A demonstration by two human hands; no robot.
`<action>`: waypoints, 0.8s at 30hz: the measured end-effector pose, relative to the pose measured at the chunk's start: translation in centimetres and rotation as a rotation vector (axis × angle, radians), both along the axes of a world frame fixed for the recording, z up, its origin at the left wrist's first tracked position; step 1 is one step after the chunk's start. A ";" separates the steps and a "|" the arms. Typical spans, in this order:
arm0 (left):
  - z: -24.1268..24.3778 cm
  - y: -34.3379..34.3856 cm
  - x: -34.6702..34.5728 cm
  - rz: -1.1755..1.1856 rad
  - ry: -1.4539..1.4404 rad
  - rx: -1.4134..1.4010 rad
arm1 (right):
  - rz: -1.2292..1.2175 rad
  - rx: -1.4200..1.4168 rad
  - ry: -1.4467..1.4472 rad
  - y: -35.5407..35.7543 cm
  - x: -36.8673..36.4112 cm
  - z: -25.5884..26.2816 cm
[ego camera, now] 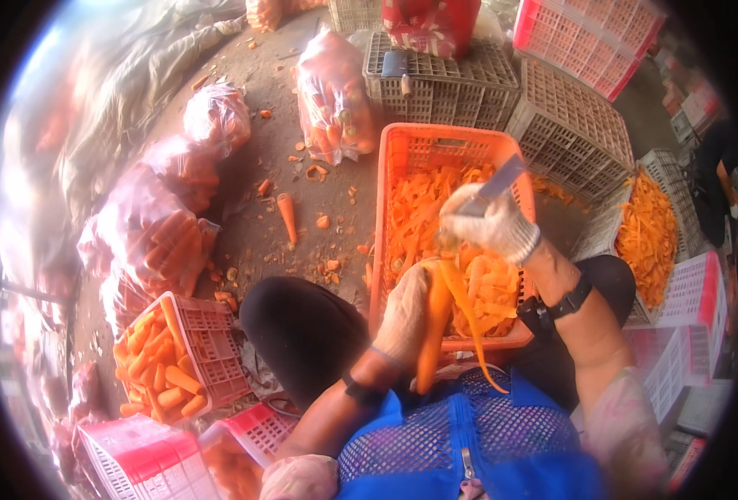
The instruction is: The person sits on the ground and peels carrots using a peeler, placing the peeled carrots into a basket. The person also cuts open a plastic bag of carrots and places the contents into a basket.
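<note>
My left hand point(404, 312), in a knitted work glove, grips a partly peeled carrot point(434, 331) above the near end of an orange plastic crate point(381, 187). A long strip of carrot peel point(469, 312) hangs down beside the carrot towards my blue mesh vest. My right hand point(494, 219), gloved too, is closed around a flat metal-bladed tool point(500, 178), whose exact kind is unclear. It is raised over the crate, apart from the carrot. Carrot peelings point(419, 212) fill much of the crate below both hands.
At left, a pink crate point(219, 350) holds peeled carrots point(156, 369), near plastic bags of carrots point(162, 231). A cleaver point(397, 65) and red bag point(431, 25) rest on an upturned crate point(444, 94). More peelings point(647, 231) fill a crate at right; a person point(719, 175) is beyond.
</note>
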State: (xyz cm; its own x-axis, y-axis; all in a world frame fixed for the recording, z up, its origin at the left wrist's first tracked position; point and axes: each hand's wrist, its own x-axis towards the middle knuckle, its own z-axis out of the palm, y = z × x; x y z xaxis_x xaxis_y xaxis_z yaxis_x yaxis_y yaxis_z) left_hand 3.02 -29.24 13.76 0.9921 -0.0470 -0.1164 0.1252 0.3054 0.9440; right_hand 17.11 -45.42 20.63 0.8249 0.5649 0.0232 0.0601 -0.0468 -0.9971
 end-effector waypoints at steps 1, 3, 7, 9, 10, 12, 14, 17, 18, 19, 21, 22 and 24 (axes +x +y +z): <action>0.9 -0.1 0.0 0.002 -0.142 0.151 | -0.112 -0.155 -0.203 -0.8 2.5 -0.9; 1.5 0.8 -0.2 0.004 -0.214 0.200 | -0.292 -0.297 -0.108 -2.1 4.2 -0.4; 2.3 0.9 0.5 0.242 0.312 -0.512 | -0.217 -0.047 -0.035 -3.0 -1.8 0.7; 1.4 1.9 1.2 0.228 0.523 -0.561 | -0.123 0.046 0.185 -2.8 -6.4 1.1; 0.9 2.0 1.2 0.237 0.550 -0.582 | 0.019 0.052 0.240 -2.9 -8.2 0.6; 0.0 1.6 1.2 0.244 0.604 -0.629 | 0.288 0.050 0.259 -2.1 -11.2 0.1; -0.5 1.4 0.8 0.191 0.604 -0.690 | 0.477 -0.029 0.278 -1.1 -11.5 0.1; 0.1 0.5 0.3 0.020 0.332 -0.444 | 0.331 -0.014 0.093 -0.5 -6.3 -0.2; -0.4 0.5 -0.2 -0.017 0.301 -0.318 | 0.173 -0.033 0.224 -0.2 -3.9 1.0; -0.9 0.4 -0.4 -0.051 0.263 -0.190 | 0.067 0.060 0.109 0.0 -1.6 1.1; 3.3 0.5 -0.6 -0.117 -0.152 0.097 | -0.231 -0.138 0.075 -1.1 3.4 0.3; 2.6 0.6 -0.8 -0.112 -0.106 0.013 | -0.272 -0.221 0.089 -1.8 4.0 0.5; 2.9 0.6 -0.8 -0.046 0.060 -0.211 | -0.301 -0.275 0.059 -2.9 3.6 1.0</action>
